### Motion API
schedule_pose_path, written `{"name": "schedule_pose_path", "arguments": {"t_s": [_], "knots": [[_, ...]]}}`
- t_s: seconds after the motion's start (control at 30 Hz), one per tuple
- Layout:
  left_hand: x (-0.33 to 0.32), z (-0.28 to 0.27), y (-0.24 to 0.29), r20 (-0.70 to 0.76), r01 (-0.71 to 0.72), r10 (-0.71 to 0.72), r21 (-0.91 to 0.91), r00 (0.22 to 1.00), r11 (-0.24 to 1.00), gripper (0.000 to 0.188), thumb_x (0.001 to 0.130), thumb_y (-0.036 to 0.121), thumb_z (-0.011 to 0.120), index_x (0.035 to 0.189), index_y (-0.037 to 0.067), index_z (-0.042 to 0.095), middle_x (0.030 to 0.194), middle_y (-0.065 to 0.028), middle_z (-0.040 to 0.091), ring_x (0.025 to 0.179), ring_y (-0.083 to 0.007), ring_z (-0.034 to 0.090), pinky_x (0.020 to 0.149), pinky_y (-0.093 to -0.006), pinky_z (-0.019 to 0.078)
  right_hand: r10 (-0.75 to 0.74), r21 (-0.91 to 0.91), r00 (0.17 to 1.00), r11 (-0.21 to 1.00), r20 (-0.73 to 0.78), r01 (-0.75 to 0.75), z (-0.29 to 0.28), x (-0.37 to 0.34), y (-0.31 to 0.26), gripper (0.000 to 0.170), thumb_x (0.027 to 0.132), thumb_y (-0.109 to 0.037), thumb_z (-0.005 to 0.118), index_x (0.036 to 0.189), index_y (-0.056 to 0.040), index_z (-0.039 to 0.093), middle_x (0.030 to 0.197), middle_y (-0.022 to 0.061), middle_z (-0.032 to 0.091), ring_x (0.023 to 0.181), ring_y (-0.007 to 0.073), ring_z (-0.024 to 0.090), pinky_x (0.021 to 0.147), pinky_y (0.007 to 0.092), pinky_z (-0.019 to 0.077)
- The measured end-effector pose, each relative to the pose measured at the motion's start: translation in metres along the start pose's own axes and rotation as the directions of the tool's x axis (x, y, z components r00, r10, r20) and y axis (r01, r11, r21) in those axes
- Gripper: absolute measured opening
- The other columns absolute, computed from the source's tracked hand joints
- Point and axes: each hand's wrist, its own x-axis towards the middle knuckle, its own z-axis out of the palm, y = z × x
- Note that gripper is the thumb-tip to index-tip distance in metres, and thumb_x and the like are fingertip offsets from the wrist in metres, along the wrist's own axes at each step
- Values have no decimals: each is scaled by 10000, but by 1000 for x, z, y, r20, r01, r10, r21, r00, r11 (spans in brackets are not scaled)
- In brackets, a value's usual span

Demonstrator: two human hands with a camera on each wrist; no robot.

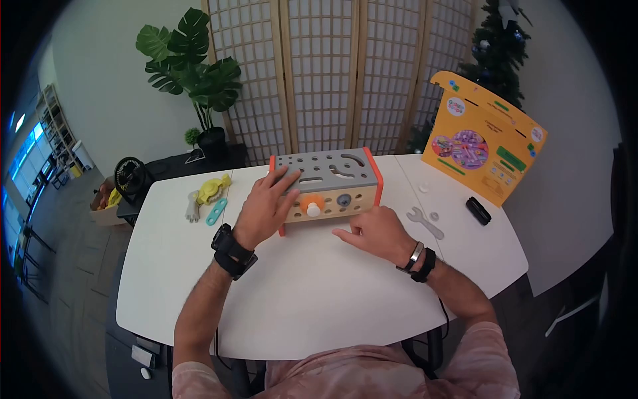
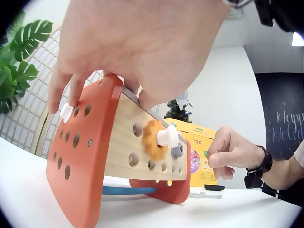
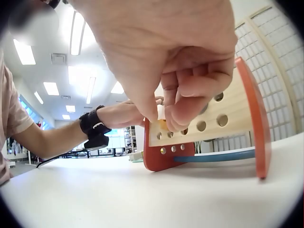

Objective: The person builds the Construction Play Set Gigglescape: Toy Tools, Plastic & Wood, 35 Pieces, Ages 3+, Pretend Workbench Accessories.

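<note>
A toy workbench (image 1: 325,174) with a grey slotted top, pale wood front and red-orange end panels stands before me. My left hand (image 1: 266,206) rests on its left end, fingers spread over the top. In the left wrist view, fingers hang straight down the end panel (image 2: 83,152), the tips at a white bolt head (image 2: 66,112). On the front are an orange gear (image 2: 154,140) with a white bolt (image 2: 168,137) at its centre and a grey screw (image 1: 343,200). Close to the lower right front, my right hand (image 1: 379,233) hangs loosely curled, thumb pointing left, holding nothing visible.
Right of the bench lie a grey toy wrench (image 1: 425,223), small pale nuts (image 1: 434,216) and a black case (image 1: 478,211). A yellow box (image 1: 485,139) stands behind them. At left are a yellow piece (image 1: 212,189) and a turquoise strip (image 1: 216,211) with holes.
</note>
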Motion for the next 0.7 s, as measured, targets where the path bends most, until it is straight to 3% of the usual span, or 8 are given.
{"name": "schedule_pose_path", "arguments": {"t_s": [0.17,0.4,0.5,0.57,0.6,0.67,0.7], "knots": [[-1,0,0,0,12,-12,-12,1000,1000,492,1151,370,550,1573,126,617,1657,-222,516,1421,-455,565,1200,-490,465,25,110,1000,994,8,-26,3,-15,26,469,954,-435,810,680,-62,737,611,86,683,585,278,687,609,393,535],[-5,-2,-1,2,-37,37,-1,999,999,496,1150,347,566,1597,133,589,1685,-222,480,1434,-440,552,1173,-469,497,107,93,992,989,68,-113,-12,-30,61,387,939,-385,811,718,-70,769,645,94,711,622,297,718,627,401,546],[-6,0,-3,20,-26,27,-37,999,999,503,1148,324,573,1614,133,568,1708,-218,446,1431,-432,547,1130,-445,533,159,29,987,987,-7,-158,-18,-29,94,328,928,-364,806,763,-82,795,627,90,702,636,316,712,641,417,554],[-6,-1,-2,32,-23,24,-27,999,999,507,1148,316,573,1621,133,560,1717,-217,430,1431,-429,542,1109,-432,546,288,-155,955,943,-71,-296,-32,-24,113,163,941,-240,767,958,-92,832,818,105,777,779,319,743,712,419,582],[-6,-1,-2,39,-22,22,-15,999,1000,511,1148,308,573,1627,133,551,1727,-216,414,1431,-426,538,1088,-420,560,289,-154,955,942,-71,-297,-30,-23,133,163,941,-240,767,958,-92,832,818,105,777,779,319,743,712,419,582],[-7,-1,-2,41,-27,27,-20,999,999,515,1149,306,568,1634,134,542,1730,-218,408,1447,-433,523,1119,-435,538,128,-374,943,895,-309,-244,-9,-18,187,170,927,-113,696,1058,-114,804,998,126,770,946,355,743,801,478,598],[-7,-1,-3,42,-30,31,-24,999,999,519,1150,304,563,1640,135,534,1733,-220,403,1464,-439,507,1151,-450,515,127,-374,942,895,-310,-243,-4,-19,205,170,927,-113,697,1058,-114,804,998,126,770,946,355,743,801,478,598]]}}
